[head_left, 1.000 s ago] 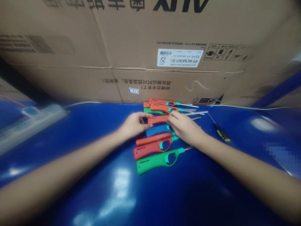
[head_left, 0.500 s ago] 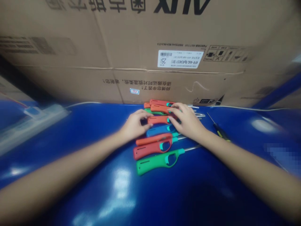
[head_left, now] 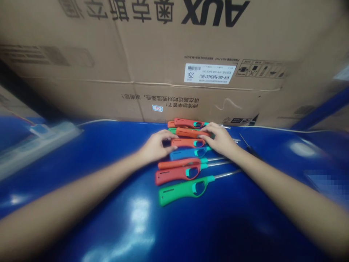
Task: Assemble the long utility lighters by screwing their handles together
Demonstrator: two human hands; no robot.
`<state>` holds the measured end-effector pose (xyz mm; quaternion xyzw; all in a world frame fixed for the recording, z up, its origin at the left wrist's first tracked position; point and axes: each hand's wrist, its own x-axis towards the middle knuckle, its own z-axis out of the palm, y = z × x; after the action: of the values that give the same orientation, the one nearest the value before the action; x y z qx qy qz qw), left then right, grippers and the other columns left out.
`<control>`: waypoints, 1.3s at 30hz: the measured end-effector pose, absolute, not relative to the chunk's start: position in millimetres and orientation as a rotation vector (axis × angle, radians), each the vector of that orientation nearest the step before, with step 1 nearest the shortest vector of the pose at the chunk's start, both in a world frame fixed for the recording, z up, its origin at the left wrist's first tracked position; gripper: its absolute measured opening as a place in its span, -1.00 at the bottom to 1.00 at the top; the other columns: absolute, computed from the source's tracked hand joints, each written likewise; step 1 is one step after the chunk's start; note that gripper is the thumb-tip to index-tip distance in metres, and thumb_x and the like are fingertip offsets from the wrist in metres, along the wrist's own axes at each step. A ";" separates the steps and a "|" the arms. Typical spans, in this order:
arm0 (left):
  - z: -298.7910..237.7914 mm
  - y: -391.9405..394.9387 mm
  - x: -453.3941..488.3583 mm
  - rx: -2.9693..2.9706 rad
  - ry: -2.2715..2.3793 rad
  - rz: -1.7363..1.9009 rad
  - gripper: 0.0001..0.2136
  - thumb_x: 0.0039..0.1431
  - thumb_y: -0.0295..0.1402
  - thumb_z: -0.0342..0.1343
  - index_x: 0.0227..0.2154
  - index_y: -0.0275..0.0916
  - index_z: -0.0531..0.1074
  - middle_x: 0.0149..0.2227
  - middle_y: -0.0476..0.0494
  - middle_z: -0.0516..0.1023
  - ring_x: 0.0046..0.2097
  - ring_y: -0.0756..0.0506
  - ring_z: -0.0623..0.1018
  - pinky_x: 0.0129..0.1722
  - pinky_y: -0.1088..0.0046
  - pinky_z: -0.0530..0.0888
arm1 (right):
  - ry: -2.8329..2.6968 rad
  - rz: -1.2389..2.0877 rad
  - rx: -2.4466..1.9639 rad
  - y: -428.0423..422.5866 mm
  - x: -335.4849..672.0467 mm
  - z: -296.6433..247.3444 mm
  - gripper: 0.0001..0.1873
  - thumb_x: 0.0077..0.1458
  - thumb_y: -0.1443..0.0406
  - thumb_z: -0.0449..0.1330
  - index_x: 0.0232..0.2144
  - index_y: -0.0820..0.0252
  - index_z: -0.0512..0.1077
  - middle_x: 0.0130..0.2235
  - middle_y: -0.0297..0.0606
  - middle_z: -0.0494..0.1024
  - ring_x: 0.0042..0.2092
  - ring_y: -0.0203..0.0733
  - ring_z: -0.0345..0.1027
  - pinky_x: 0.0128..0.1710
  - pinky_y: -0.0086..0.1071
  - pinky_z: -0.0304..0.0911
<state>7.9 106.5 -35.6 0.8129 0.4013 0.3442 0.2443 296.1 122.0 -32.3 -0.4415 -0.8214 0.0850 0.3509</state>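
Observation:
Several long-nosed gas lighters lie in a column on the blue table, handles to the left and metal tubes to the right. My left hand (head_left: 156, 146) has its thumb and fingers curled around the butt of an orange lighter (head_left: 185, 142). My right hand (head_left: 222, 139) pinches the front of another orange lighter (head_left: 188, 132) just above it; its grip partly hides the trigger end. Below lie a blue lighter (head_left: 181, 154), an orange-red one (head_left: 174, 163), a red one (head_left: 170, 176) and a green one (head_left: 174, 193). A red lighter (head_left: 185, 122) lies at the back.
A large cardboard box (head_left: 95, 83) with upside-down print stands behind the blue table (head_left: 191, 233). To the right lies a screwdriver (head_left: 248, 146), partly hidden by my right forearm. A pale power strip (head_left: 51, 138) is at left, and a white cable (head_left: 283, 130) runs along the box.
My right hand has shifted slightly right, and its fingers now sit at the front of the upper orange lighter, which tilts a little. My left hand has barely moved. The view has shifted slightly.

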 end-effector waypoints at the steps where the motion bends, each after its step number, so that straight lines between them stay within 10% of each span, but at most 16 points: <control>1: -36.3 106.7 8.0 2.220 1.094 0.939 -0.72 0.09 -0.31 0.31 -0.12 -0.25 0.61 -0.10 -0.19 0.60 -0.10 -0.13 0.58 0.01 0.22 0.53 | -2.124 0.227 -1.139 121.4 295.8 -32.0 -0.88 0.18 0.29 0.25 -0.25 0.17 0.58 -0.24 -0.18 0.55 -0.18 -0.08 0.45 -0.09 -0.15 0.35; 17: 23.9 32.6 18.7 2.876 0.494 0.517 -0.64 0.32 -0.14 0.12 0.11 -0.10 0.49 0.08 -0.22 0.55 0.13 -0.24 0.50 0.22 0.12 0.38 | -2.021 0.224 -1.094 79.1 290.9 4.3 -0.81 0.23 0.23 0.22 -0.21 0.15 0.62 -0.23 -0.19 0.55 -0.19 -0.11 0.45 -0.09 -0.16 0.36; 25: -26.9 -3.7 44.8 3.031 0.863 0.409 -0.52 0.43 -0.11 -0.05 0.36 0.02 0.25 0.38 -0.28 0.25 0.39 -0.47 0.17 0.32 -0.34 0.08 | -2.127 0.359 -1.100 41.2 300.8 8.4 -0.78 0.26 0.19 0.18 -0.21 0.15 0.57 -0.22 -0.19 0.52 -0.19 -0.13 0.43 -0.13 -0.20 0.36; 39: -30.8 50.7 47.7 2.856 0.925 0.701 -0.53 0.27 -0.09 0.19 0.20 -0.08 0.47 0.29 -0.30 0.38 0.33 -0.39 0.29 0.32 -0.17 0.18 | -2.645 0.786 -0.958 2.2 303.3 13.8 -0.86 0.26 0.29 0.18 -0.20 0.13 0.56 -0.19 -0.25 0.61 -0.21 -0.21 0.48 -0.19 -0.33 0.37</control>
<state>47.7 50.7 -30.8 0.9260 0.3000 0.2274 0.0295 303.3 2.2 13.8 -0.3261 -0.9000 0.2675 0.1099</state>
